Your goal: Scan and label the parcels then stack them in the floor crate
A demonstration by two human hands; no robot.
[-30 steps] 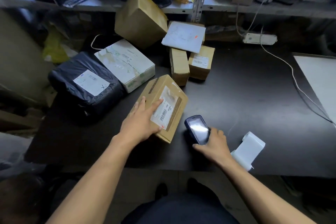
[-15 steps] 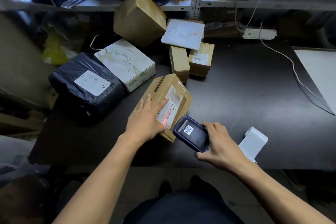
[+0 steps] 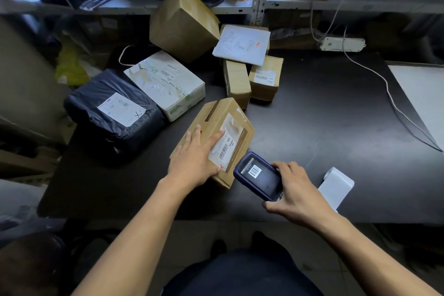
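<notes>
Scanner nearer, right fingers around it.

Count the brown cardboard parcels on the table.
5: one under the left hand, a large tilted one at back, two small ones mid-table, one partly hidden beneath the white envelope.

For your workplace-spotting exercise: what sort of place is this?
Probably a parcel packing or dispatch room: labelled parcels such as the brown box crowd the table, and the right hand grips a handheld scanner.
</notes>
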